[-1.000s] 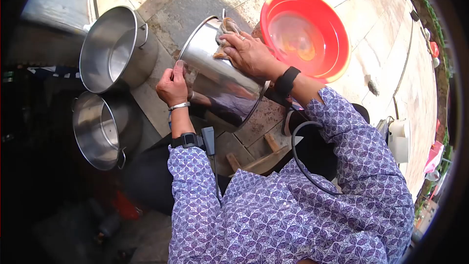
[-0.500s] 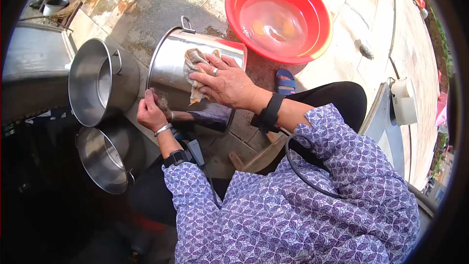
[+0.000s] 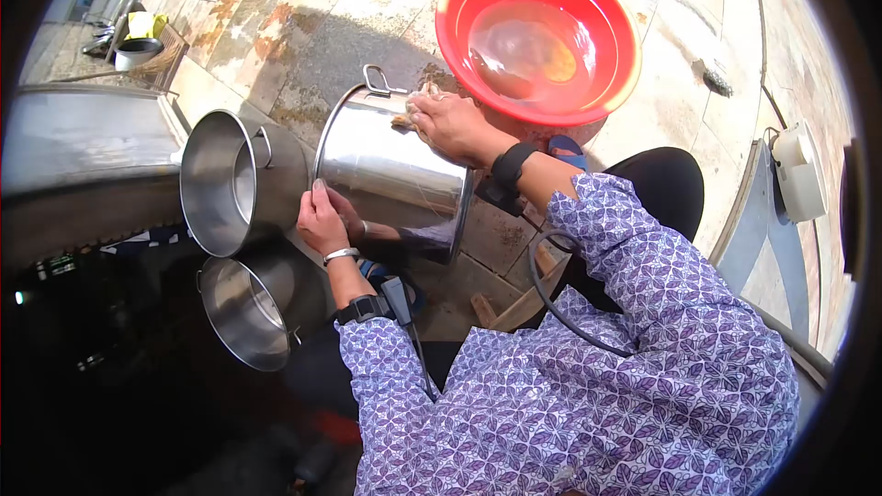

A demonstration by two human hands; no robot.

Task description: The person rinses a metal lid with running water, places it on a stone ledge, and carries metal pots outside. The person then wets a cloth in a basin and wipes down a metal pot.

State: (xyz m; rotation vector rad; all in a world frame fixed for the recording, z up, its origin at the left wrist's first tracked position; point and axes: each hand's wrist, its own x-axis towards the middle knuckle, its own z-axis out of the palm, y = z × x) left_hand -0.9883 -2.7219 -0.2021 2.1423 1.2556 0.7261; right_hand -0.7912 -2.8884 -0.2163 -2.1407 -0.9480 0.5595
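A shiny steel pot [image 3: 395,165] lies on its side in front of me, its rim to the left and a wire handle at its upper edge. My left hand [image 3: 322,220] grips the lower part of that rim, thumb and fingers closed on it. On the upper side of the pot, my right hand [image 3: 455,127] is closed over a dirty, crumpled cloth [image 3: 424,103] pressed to the metal. Beyond that hand stands a red basin [image 3: 602,96] with liquid in it.
Two more steel pots lie tilted at the left, one upper [image 3: 220,184] and one lower [image 3: 246,312]. A wooden stool part [image 3: 524,308] is below the pot. At the right is a white container [image 3: 797,173]; at the far upper left, a dark-rimmed bowl [image 3: 138,53].
My right hand and the cloth have moved from the middle of the pot to its upper side. The pot's handle now shows at the top. The camera view has shifted.
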